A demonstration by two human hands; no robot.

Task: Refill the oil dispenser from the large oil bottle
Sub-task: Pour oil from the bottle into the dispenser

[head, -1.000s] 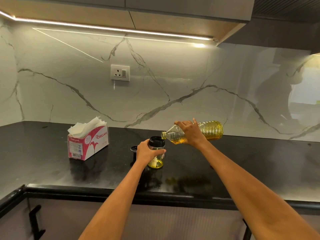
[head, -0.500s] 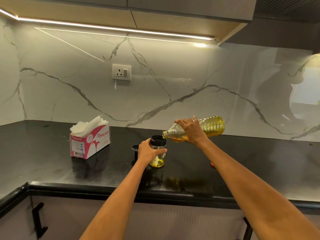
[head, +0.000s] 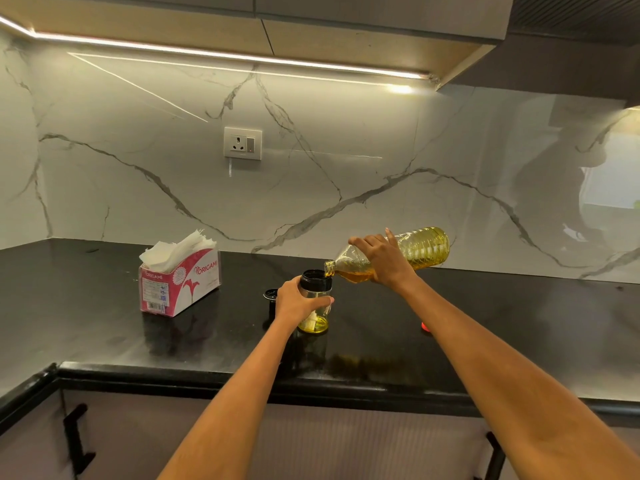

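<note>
Both hands grip: left hand [head: 298,301] round dispenser [head: 314,306] mid-bench, right hand [head: 382,259] tilting bottle [head: 420,249] over it; bare bench [head: 519,327] rightward.

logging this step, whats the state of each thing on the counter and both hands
large clear plastic oil bottle: uncapped, tipped almost flat, mouth over the dispenser
small clear glass oil dispenser: upright, open, shallow oil at its bottom
black dispenser lid: off, beside it
red-and-white tissue box: open, tissues sticking out
left hand: grips dispenser
right hand: grips bottle
</note>
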